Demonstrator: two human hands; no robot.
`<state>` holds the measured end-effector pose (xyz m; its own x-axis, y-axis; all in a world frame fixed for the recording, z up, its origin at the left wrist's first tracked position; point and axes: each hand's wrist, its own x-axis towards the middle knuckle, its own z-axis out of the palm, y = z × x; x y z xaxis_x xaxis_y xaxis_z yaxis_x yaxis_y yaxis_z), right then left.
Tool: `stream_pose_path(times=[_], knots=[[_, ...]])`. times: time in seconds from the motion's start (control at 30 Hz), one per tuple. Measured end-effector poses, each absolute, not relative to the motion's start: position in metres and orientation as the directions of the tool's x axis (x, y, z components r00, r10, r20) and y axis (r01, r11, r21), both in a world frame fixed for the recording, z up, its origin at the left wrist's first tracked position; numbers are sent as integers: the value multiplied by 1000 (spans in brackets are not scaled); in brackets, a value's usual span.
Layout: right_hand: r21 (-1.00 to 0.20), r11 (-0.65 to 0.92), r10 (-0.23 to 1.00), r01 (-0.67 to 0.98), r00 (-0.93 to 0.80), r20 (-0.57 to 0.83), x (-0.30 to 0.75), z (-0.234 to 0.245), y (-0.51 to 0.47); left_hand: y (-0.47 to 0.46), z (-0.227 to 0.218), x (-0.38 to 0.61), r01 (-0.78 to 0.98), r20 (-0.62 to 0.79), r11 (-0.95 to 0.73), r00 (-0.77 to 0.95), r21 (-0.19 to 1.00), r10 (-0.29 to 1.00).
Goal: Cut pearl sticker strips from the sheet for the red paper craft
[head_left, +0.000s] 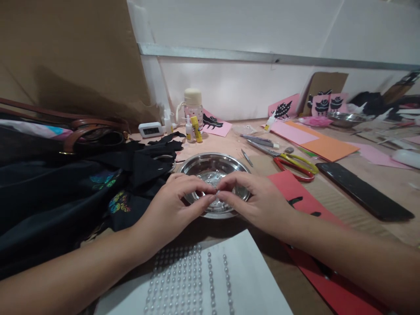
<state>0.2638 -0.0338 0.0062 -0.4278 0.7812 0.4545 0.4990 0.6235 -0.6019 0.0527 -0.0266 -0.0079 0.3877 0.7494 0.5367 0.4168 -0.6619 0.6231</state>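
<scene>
My left hand and my right hand meet above a shiny metal bowl, thumbs and forefingers pinched together. Whatever sits between the fingertips is too small to make out. Inside the bowl lie clear, glinting bits that I cannot name. Closer to me is a white sheet with rows of grey pearl-like beads. Under my right forearm lies red paper with black shapes on it.
Dark cloth fills the left side. Red-and-yellow-handled scissors, tweezers and a black phone lie to the right. Behind the bowl stand glue bottles, a cream-lidded bottle and a white digital clock.
</scene>
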Motion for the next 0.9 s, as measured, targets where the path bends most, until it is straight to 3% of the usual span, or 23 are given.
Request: stream_pose_path(times=[0.27, 0.9], knots=[[-759, 523, 835, 387, -409, 367, 263, 10, -36, -27, -5, 54, 406, 525, -673, 424, 618, 738], [-790, 476, 859, 386, -397, 324, 263, 10, -38, -28, -6, 54, 410, 537, -670, 402, 619, 742]])
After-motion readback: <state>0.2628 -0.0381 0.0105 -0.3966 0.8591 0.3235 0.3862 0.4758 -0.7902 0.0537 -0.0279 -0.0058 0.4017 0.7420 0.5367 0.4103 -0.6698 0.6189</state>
